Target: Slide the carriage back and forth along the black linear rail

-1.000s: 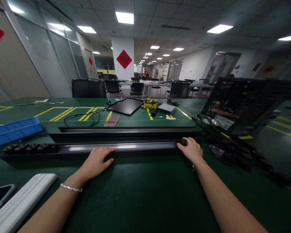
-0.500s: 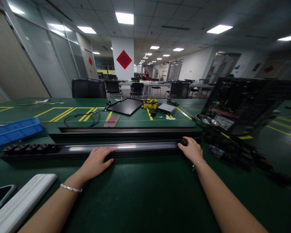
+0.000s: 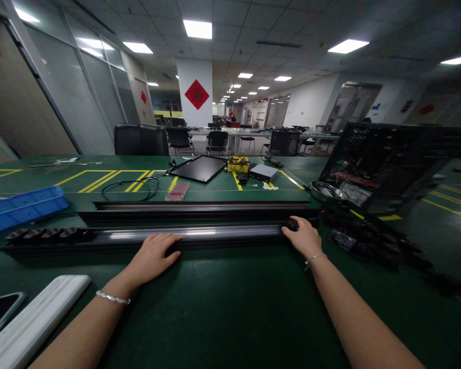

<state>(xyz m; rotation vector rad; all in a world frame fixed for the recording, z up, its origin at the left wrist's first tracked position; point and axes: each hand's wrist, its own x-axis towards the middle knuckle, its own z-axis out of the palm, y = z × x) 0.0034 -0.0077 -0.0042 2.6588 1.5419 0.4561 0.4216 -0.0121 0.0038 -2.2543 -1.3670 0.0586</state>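
A long black rail (image 3: pixel 230 233) with a shiny channel lies crosswise on the green table. My left hand (image 3: pixel 153 257) rests on its near edge, fingers stretched over the channel and thumb apart. Near the right end, my right hand (image 3: pixel 304 237) has its thumb and fingers closed around a small black part (image 3: pixel 292 224), which sits at the channel and is mostly covered by the fingers. Several dark blocks with metallic tops (image 3: pixel 46 234) stand in a row at the rail's left end. Just behind lies a second black rail (image 3: pixel 200 211), parallel to the first.
At right stand an open black case (image 3: pixel 392 169), a metal bowl (image 3: pixel 326 191) and a pile of dark parts (image 3: pixel 384 241). A blue bin (image 3: pixel 25 209) and a white bar (image 3: pixel 38 318) are at left. Behind the rails lie a black panel (image 3: pixel 202 168) and a grey box (image 3: pixel 263 172).
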